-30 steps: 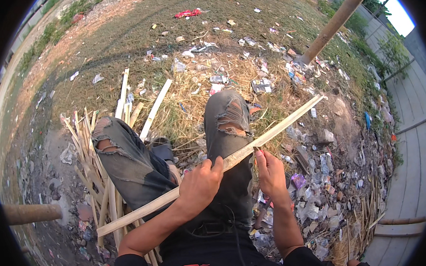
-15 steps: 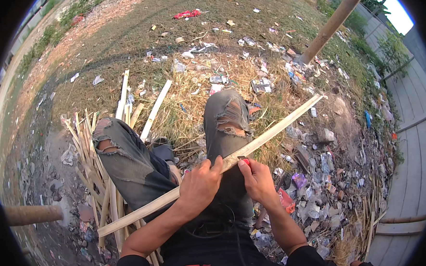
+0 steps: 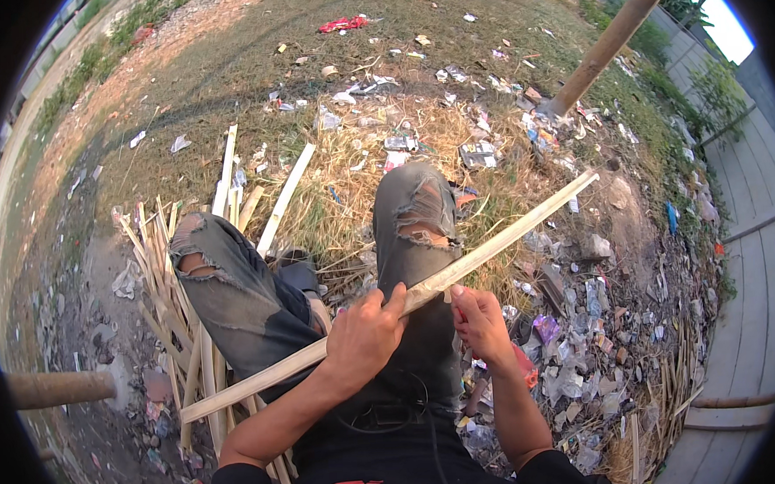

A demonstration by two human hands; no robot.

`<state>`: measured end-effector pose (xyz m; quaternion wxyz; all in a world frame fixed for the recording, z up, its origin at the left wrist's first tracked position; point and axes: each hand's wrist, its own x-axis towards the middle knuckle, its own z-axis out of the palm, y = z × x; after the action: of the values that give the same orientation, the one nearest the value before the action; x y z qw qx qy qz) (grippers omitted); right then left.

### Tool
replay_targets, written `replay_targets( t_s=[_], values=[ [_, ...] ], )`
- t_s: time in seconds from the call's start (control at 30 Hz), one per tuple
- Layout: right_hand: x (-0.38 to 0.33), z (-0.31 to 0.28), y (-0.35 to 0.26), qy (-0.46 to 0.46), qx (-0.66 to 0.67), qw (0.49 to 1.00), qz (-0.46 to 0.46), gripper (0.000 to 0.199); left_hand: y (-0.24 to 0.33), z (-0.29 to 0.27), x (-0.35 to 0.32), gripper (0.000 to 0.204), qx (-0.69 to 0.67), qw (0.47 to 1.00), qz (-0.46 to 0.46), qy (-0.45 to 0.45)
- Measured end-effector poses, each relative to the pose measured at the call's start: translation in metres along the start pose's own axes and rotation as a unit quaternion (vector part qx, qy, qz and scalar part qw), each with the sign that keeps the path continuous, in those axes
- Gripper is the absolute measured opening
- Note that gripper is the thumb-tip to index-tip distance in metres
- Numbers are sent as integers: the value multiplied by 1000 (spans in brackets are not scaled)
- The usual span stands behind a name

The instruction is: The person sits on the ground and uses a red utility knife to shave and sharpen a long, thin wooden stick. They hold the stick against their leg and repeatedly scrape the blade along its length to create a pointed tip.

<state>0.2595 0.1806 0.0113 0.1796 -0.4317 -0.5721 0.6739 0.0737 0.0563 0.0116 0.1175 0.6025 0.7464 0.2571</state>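
A long, pale bamboo strip (image 3: 514, 229) lies slantwise over my lap, from low at the left to higher at the right, crossing my raised right leg. My left hand (image 3: 364, 341) is closed round its middle. Just below the strip, right of my left hand, my right hand (image 3: 482, 326) is closed on a small red-handled knife (image 3: 458, 312). Fingers hide most of that knife, and its blade cannot be made out clearly. The right thumb is up close to the strip's lower edge.
A heap of split bamboo strips (image 3: 164, 289) lies beside my left leg, with more beyond it. Litter (image 3: 577, 342) covers the ground at right. One bamboo pole (image 3: 609, 42) stands at the far right, another (image 3: 62, 389) at left. A grey panel wall (image 3: 745, 214) runs along the right.
My right hand has drawn slightly right and down with the knife, which now shows less. The left hand keeps its hold, and the strip has shifted only slightly.
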Motion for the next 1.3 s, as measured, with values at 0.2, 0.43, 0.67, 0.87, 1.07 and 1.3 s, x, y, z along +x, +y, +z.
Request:
replay_targets(
  t_s=[0.2,0.43,0.67,0.87,1.07,1.3],
  values=[
    [-7,7,-12,87,-124,984,-92,32,9,-6,2,48,-43,999,-7,14],
    [5,4,-3,117,-35,985,-120,21,3,-7,9,49,-90,995,27,29],
    [7,12,-13,124,-106,979,-125,16,6,0,15,49,-81,996,25,36],
    [11,1,-10,131,-25,979,-154,15,4,-1,15,49,-65,997,25,37],
    [10,-29,-9,210,30,964,-161,18,-1,-6,16,50,-50,997,38,39],
    [-6,-10,11,89,-184,965,-164,41,-1,-10,16,54,-24,999,25,7]
  ],
)
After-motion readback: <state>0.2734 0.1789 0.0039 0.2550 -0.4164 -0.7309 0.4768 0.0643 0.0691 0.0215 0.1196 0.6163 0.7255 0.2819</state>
